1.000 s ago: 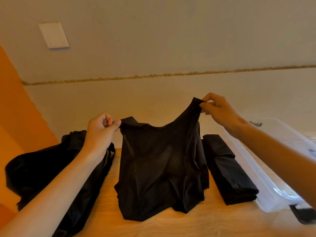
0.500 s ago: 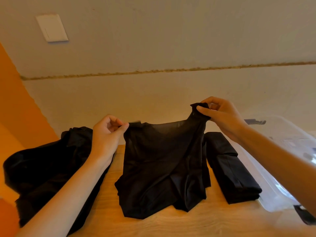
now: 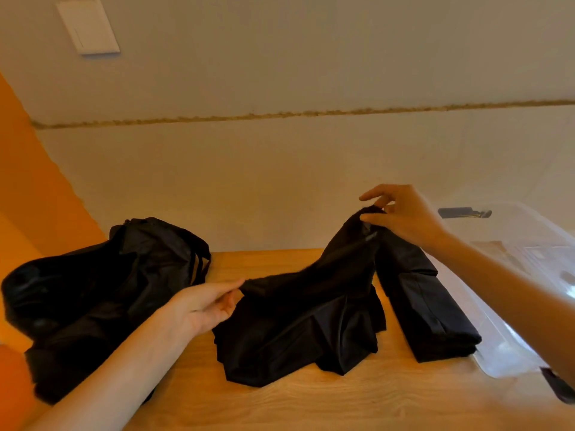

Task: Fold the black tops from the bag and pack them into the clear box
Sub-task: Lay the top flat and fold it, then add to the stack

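Black top point(image 3: 311, 321) is lying half-crumpled on the middle of the wooden table point(image 3: 311, 405), its near hem bunching on the wood while its far right corner is being lifted clear of the surface. Right hand point(image 3: 404, 216) is pinching that raised corner between thumb and fingertips, index finger sticking out above, so the cloth is hanging in a slope down toward the left. Left hand point(image 3: 202, 306) is lying low over the table, palm showing, fingers straight and loose, tips just touching the top's left edge without curling round it. Folded tops point(image 3: 426, 306) are sitting in a neat dark stack just right of the loose top, the lifted cloth overlapping the stack's far end. Clear box point(image 3: 513, 259) is standing at the right, beside the stack, with a black latch point(image 3: 465, 212) showing at its far rim; what it is holding is too blurry to tell. Bag point(image 3: 102, 290), black and slumping, is sitting at the left end of the table, well apart from the box. Pale wall point(image 3: 311, 166) is rising behind, carrying a white switch plate point(image 3: 88, 26) at the far left.
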{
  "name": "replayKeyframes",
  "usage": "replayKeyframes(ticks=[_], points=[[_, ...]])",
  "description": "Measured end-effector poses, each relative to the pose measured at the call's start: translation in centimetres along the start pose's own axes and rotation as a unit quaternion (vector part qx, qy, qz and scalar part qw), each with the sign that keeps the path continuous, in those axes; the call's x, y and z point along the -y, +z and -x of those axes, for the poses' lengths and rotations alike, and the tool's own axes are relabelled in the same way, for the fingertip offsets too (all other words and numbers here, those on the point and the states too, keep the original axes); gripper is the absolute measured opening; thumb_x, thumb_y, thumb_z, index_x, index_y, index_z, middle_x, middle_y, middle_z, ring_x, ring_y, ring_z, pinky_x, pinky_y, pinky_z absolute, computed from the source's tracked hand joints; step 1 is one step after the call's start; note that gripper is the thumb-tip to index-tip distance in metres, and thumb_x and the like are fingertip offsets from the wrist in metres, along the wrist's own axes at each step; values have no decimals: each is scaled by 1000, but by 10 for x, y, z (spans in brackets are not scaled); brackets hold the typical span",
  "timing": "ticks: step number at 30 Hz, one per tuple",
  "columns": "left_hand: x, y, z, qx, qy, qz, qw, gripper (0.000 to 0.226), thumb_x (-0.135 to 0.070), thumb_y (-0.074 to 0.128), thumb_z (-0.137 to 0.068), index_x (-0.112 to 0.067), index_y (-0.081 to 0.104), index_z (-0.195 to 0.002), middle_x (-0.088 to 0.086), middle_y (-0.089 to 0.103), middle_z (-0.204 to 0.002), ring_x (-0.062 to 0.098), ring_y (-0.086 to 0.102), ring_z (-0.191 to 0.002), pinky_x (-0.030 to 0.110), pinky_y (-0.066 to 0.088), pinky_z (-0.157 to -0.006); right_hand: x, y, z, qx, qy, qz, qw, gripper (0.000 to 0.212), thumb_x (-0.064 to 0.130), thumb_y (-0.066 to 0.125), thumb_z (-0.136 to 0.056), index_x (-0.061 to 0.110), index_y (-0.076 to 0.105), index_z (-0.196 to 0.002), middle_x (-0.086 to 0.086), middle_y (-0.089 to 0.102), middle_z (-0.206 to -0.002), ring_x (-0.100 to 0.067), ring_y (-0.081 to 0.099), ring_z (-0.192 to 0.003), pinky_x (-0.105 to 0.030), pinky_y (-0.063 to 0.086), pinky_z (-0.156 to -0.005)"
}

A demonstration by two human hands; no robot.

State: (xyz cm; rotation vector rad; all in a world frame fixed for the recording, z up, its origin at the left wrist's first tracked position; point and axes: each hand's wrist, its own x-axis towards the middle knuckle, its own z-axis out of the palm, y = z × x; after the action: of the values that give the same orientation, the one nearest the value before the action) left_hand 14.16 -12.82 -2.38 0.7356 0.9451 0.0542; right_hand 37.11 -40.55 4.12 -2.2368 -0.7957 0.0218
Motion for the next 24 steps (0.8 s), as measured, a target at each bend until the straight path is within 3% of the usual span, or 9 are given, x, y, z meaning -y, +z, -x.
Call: replayKeyframes(ticks=[2, 5, 9, 12, 15, 19, 24], points=[[6, -10, -6, 12, 1, -111, 994, 37, 5, 77, -75, 0, 70, -111, 15, 75, -94, 15, 63, -82, 21, 52, -47, -3, 0, -2, 50, 34, 70, 996, 22, 29, 81, -85, 32, 71, -104, 9, 72, -84, -9, 68, -82, -33, 55, -90], [8, -16, -7, 21, 25, -258, 966, 29, -1, 80, -80, -1, 73, -109, 9, 75, -89, 13, 65, -76, 21, 49, -56, -5, -1, -3, 105, 54, 87, 989, 12, 25, 77, -90, 35, 70, -92, 11, 71, -81, -7, 68, -82, -33, 53, -93], [10, -9, -9, 21, 150, -271, 951, 14, -7, 77, -86, -7, 66, -96, 15, 69, -95, 20, 66, -80, 28, 50, -66, -11, 6, -1, 123, 77, 59, 988, 14, 23, 70, -96, 35, 74, -90, 5, 74, -92, -16, 68, -93, -37, 53, -95], [14, 1, -5, 19, 229, -231, 945, 10, -10, 67, -96, -9, 57, -94, 14, 69, -99, 26, 71, -93, 35, 53, -80, -10, 10, 3, 102, 99, -8, 990, 17, 19, 62, -101, 27, 76, -94, 0, 72, -97, -21, 67, -98, -32, 54, -86], [19, 7, 2, -17, 315, -269, 910, 11, -17, 61, -101, -10, 55, -96, 9, 71, -105, 20, 74, -98, 37, 56, -86, -6, 11, 9, 55, 91, -130, 986, 21, 16, 53, -105, 19, 74, -107, -12, 71, -102, -26, 69, -98, -35, 58, -86], [34, 11, 9, -53, 397, -257, 879, 11, -22, 59, -103, -13, 56, -98, 4, 64, -111, 13, 67, -106, 31, 56, -88, 0, 12, 15, -1, 146, -419, 896, 22, 12, 54, -104, 15, 73, -116, -11, 69, -101, -24, 69, -95, -28, 61, -76], [54, 19, 9, 12, 376, -84, 923, 18, -21, 54, -106, -13, 54, -90, -2, 66, -96, 16, 68, -105, 40, 53, -103, 18, 15, 22, 24, 170, -609, 774, 35, -1, 44, -105, 16, 66, -126, -4, 76, -83, -13, 73, -71, -25, 58, -60]])
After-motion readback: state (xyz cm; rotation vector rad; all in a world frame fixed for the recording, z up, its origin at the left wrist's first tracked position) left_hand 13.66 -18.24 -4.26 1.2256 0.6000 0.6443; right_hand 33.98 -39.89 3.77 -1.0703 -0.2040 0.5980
